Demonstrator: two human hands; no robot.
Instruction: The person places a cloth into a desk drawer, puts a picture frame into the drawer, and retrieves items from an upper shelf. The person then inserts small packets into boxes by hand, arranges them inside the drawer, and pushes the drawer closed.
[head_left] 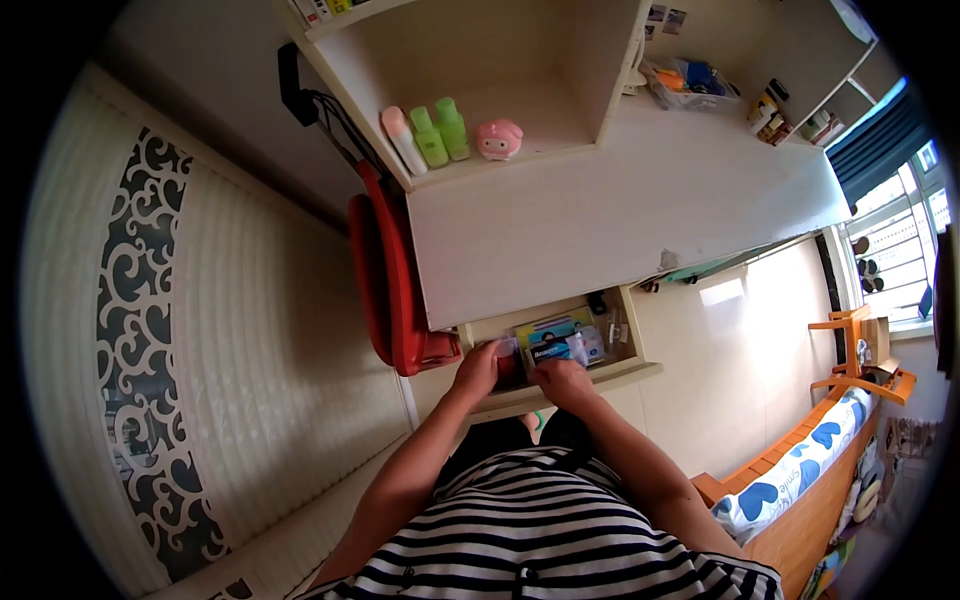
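Note:
Below the white desk a drawer [630,373] is pulled out, holding several small packages. My left hand [478,372] is at the drawer's left side, its fingers closed round something dark red with a clear top [508,362]. My right hand [562,382] is closed at the drawer's front, its fingertips at the lower edge of a dark blue and white packet [550,350]; whether they grip it is hard to tell. Behind the packet lies a yellow and blue item [548,327]. A small black object [597,303] is in the drawer's back right corner.
The white desk [600,220] carries a shelf unit with green bottles [452,130] and a pink figure [499,140]. A clear bin [690,85] stands at the back. On the left is a red chair [385,280]; a wooden bench [770,450] stands at the lower right.

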